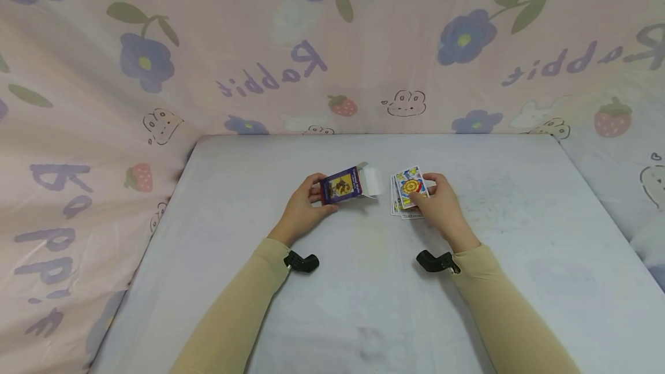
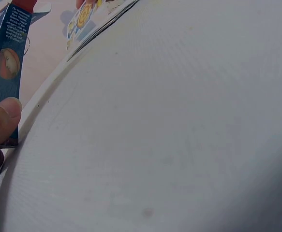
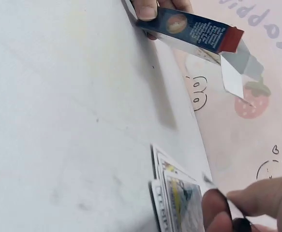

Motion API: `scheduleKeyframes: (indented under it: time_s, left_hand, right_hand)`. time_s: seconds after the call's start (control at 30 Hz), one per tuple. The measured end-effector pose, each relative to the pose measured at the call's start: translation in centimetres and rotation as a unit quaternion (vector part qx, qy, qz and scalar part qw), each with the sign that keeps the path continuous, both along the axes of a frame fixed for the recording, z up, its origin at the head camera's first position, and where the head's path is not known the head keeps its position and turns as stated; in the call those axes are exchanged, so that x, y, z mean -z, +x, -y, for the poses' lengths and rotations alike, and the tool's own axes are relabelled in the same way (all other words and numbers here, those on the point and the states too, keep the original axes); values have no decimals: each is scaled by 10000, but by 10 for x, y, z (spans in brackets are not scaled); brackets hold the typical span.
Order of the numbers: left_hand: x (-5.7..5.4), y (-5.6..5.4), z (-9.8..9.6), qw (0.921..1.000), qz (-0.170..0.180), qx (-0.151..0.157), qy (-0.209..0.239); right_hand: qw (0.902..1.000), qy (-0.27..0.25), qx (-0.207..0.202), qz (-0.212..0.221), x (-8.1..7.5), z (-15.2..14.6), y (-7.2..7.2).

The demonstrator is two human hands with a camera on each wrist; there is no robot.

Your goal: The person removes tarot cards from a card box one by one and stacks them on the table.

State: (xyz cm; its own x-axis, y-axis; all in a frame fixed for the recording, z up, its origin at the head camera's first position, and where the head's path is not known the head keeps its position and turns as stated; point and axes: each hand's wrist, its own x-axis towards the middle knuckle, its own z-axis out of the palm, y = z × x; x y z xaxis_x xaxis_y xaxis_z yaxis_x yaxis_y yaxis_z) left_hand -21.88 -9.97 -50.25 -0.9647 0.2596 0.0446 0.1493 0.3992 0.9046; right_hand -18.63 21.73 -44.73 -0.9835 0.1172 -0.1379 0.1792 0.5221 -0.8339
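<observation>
In the head view my left hand (image 1: pixel 303 206) grips a dark blue card box (image 1: pixel 340 187) by its closed end, thumb along the near side. The box's white end flap (image 1: pixel 371 182) stands open toward the right. My right hand (image 1: pixel 439 204) pinches a tarot card (image 1: pixel 411 184) with a yellow wheel picture between thumb and fingers. Below that card a loose pile of tarot cards (image 1: pixel 412 216) lies on the table, its edges uneven. The right wrist view shows the pile (image 3: pixel 177 198) close beside the fingers, and the box (image 3: pixel 194 30) tilted, its flap hanging out.
The white-covered table (image 1: pixel 363 305) runs up to a fabric backdrop (image 1: pixel 363 62) with flowers, rabbits and strawberries. More printed fabric (image 1: pixel 78 218) hangs along the left side. A black wrist camera mount (image 1: pixel 302 262) sits at the left cuff, another mount (image 1: pixel 436 261) at the right.
</observation>
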Motion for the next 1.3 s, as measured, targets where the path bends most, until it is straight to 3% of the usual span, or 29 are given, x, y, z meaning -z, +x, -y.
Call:
scheduleKeyframes:
  time_s: [0.2,0.6,0.8,0.97,1.1,1.3]
  left_hand:
    - [-1,1,-1,10000,36,-12,2]
    - [-2,2,-2,10000,-4,-8,19]
    - [-1,1,-1,10000,29,-10,31]
    - [-2,2,0,10000,-4,7,61]
    - [-3,2,0,10000,-8,17,68]
    - [-2,1,0,10000,12,13,63]
  right_hand:
    - [9965,839,25,-21,-2,5,2]
    - [9767,2141,147,-18,-3,5,6]
    - [9711,2381,137,-94,1,4,7]
    - [9735,2279,82,-158,4,5,6]
    - [9775,2109,85,-50,5,9,2]
    - [9730,2290,286,97,8,25,0]
